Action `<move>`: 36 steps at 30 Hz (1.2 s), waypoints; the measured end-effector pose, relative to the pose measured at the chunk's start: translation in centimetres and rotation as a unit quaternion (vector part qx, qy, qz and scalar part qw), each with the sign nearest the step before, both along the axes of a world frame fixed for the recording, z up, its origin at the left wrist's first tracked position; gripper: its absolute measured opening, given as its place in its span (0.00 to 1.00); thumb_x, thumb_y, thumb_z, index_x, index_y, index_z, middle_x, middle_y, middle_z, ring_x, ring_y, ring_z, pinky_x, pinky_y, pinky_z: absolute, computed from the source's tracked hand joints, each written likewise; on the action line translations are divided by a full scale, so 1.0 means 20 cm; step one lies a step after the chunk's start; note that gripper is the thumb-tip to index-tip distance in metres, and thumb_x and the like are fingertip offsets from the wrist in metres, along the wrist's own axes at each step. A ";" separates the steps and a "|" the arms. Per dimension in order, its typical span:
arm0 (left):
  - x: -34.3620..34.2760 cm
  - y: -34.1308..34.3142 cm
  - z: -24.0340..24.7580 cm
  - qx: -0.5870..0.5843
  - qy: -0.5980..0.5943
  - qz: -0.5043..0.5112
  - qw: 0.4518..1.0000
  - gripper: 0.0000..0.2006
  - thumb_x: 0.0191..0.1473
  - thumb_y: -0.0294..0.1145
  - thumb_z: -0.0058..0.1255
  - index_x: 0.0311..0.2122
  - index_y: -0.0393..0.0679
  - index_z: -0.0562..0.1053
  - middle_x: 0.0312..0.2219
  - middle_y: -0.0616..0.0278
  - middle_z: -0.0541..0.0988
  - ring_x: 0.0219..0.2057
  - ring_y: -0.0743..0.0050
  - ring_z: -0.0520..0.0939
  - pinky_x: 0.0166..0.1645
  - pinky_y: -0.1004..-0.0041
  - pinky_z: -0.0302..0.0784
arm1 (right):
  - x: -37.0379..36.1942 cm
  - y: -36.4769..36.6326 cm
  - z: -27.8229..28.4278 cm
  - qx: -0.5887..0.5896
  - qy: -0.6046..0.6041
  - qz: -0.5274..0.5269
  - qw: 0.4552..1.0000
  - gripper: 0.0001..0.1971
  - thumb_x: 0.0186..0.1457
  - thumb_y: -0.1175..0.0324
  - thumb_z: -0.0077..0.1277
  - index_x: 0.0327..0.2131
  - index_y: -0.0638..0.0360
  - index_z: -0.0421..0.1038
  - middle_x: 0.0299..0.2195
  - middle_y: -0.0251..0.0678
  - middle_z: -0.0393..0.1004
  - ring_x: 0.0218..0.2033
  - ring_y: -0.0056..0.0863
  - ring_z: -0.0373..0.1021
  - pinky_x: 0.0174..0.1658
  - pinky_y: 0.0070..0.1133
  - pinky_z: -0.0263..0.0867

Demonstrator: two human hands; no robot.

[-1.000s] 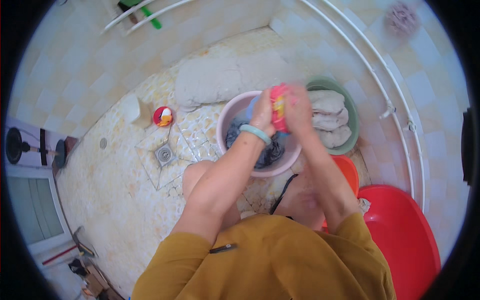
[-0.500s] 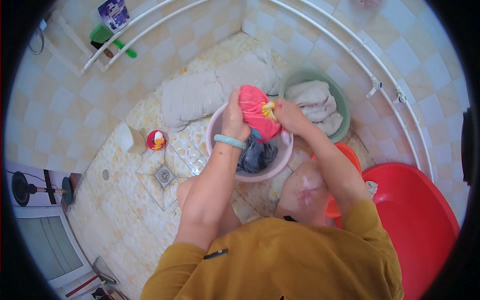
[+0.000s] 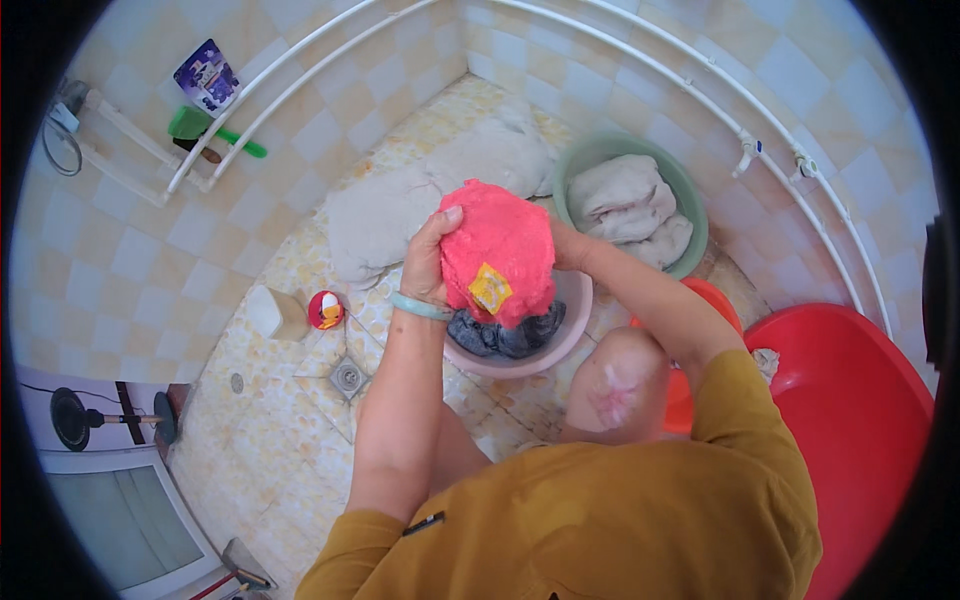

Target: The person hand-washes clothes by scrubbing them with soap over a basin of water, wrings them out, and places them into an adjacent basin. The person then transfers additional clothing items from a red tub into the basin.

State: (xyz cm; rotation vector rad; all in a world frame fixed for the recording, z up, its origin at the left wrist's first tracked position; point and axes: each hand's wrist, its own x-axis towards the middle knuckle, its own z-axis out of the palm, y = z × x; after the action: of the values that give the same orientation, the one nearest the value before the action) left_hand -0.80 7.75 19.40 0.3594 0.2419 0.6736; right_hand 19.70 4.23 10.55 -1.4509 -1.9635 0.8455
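Observation:
A bunched pink cloth [image 3: 505, 240] with a small yellow patch is held up between my two hands. My left hand [image 3: 428, 258] grips its left side, thumb lying over the front. A pale bracelet circles that wrist. On the other side my right hand [image 3: 570, 247] holds the cloth, its fingers hidden behind it. Directly beneath sits a pale pink basin [image 3: 578, 318], partly covered by the cloth, with dark wet fabric [image 3: 515, 335] inside.
Behind lies a long whitish cloth bundle [image 3: 385, 220]. A green basin [image 3: 692, 190] holds grey-white fabric [image 3: 630, 200]. At right stand an orange container [image 3: 682, 400] and a large red tub [image 3: 850, 420]. Left are a pale container [image 3: 278, 312], a small red cup [image 3: 326, 310] and a floor drain [image 3: 348, 377].
The cloth has been turned and spread wider, now showing a yellow patch where a gathered yellow part showed before. Both hands have come slightly nearer to me, the left shifting leftward.

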 end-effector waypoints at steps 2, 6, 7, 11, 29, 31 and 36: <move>0.00 0.01 -0.01 0.004 -0.015 -0.006 1.000 0.18 0.48 0.29 0.49 0.45 0.34 0.66 0.39 0.52 0.75 0.40 0.62 0.77 0.48 0.64 0.72 | -0.06 -0.04 0.01 0.001 0.038 0.066 0.997 0.32 0.48 0.62 0.52 0.55 0.59 0.54 0.53 0.46 0.59 0.54 0.33 0.58 0.56 0.25 0.52; -0.03 0.05 -0.02 0.024 0.036 -0.008 0.999 0.17 0.49 0.30 0.49 0.45 0.35 0.67 0.39 0.54 0.75 0.40 0.65 0.77 0.48 0.66 0.71 | -0.07 -0.07 0.10 -0.070 0.465 -0.093 0.878 0.20 0.52 0.63 0.49 0.48 0.57 0.63 0.47 0.36 0.67 0.47 0.28 0.64 0.52 0.26 0.58; -0.04 0.06 -0.02 0.067 0.082 0.001 0.994 0.16 0.50 0.31 0.50 0.44 0.36 0.68 0.38 0.55 0.75 0.39 0.67 0.77 0.47 0.67 0.71 | -0.04 -0.08 0.18 -0.143 0.639 -0.143 0.742 0.17 0.53 0.63 0.49 0.45 0.58 0.66 0.45 0.34 0.69 0.45 0.27 0.66 0.50 0.25 0.61; -0.07 0.11 -0.05 0.217 0.228 -0.001 0.949 0.16 0.51 0.35 0.50 0.43 0.37 0.68 0.36 0.57 0.75 0.38 0.73 0.76 0.44 0.71 0.71 | 0.10 -0.09 0.32 -0.038 0.669 -0.168 0.723 0.13 0.53 0.65 0.47 0.42 0.59 0.68 0.42 0.34 0.71 0.43 0.26 0.67 0.48 0.25 0.63; 0.10 -0.08 -0.09 -0.120 0.067 -0.046 0.990 0.31 0.53 0.58 0.38 0.55 0.45 0.59 0.50 0.58 0.67 0.54 0.62 0.65 0.54 0.56 0.62 | -0.48 -0.04 0.80 0.302 0.382 -0.245 0.839 0.21 0.50 0.75 0.49 0.48 0.66 0.59 0.42 0.40 0.68 0.43 0.28 0.66 0.47 0.24 0.62; 0.14 -0.06 -0.12 -0.035 -0.045 0.052 0.997 0.28 0.53 0.56 0.41 0.52 0.46 0.63 0.47 0.61 0.70 0.50 0.66 0.69 0.51 0.64 0.67 | -0.60 -0.24 0.68 0.293 0.231 -0.247 0.894 0.26 0.46 0.74 0.53 0.50 0.65 0.58 0.43 0.42 0.66 0.44 0.32 0.65 0.48 0.25 0.61; 0.08 0.16 -0.31 0.076 -0.052 0.034 0.995 0.23 0.54 0.49 0.41 0.50 0.45 0.64 0.45 0.61 0.71 0.47 0.67 0.71 0.50 0.66 0.68 | -0.79 -0.44 0.43 0.339 0.028 -0.151 0.928 0.27 0.41 0.73 0.55 0.48 0.61 0.62 0.41 0.46 0.64 0.42 0.41 0.64 0.45 0.30 0.58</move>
State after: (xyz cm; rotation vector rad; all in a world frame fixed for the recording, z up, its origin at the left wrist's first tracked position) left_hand 0.87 10.99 13.17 0.4624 0.1040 0.7789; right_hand 3.83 -4.61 19.15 -1.2275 -1.6781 0.0425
